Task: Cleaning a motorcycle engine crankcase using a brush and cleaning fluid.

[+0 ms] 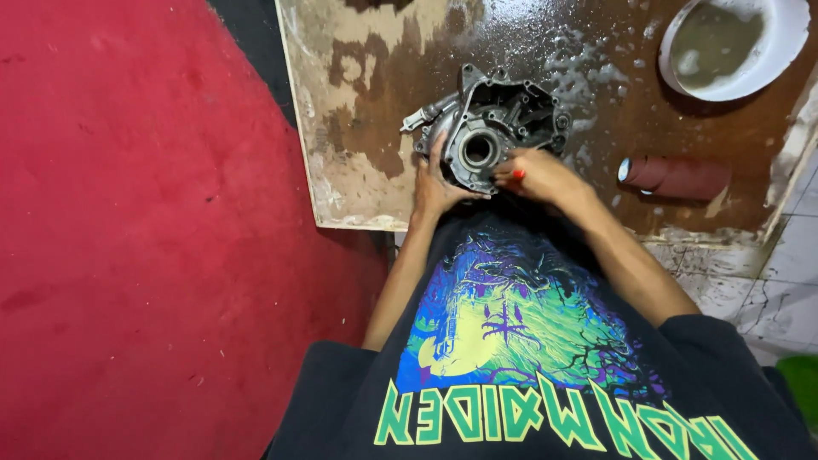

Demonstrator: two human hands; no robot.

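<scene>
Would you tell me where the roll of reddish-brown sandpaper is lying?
The sandpaper roll lies on the wet board, beyond the right hand, below the white bowl.

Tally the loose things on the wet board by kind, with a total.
Metal engine casing: 1
White bowl: 1
Dark red roll: 1
Total: 3

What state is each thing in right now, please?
Engine casing: open side up, on the wet board.
Board: wet, soapy.
Bowl: upright, holding murky water.
Sandpaper roll: rolled, lying on its side.
Left hand: gripping casing.
Right hand: on casing edge.
</scene>
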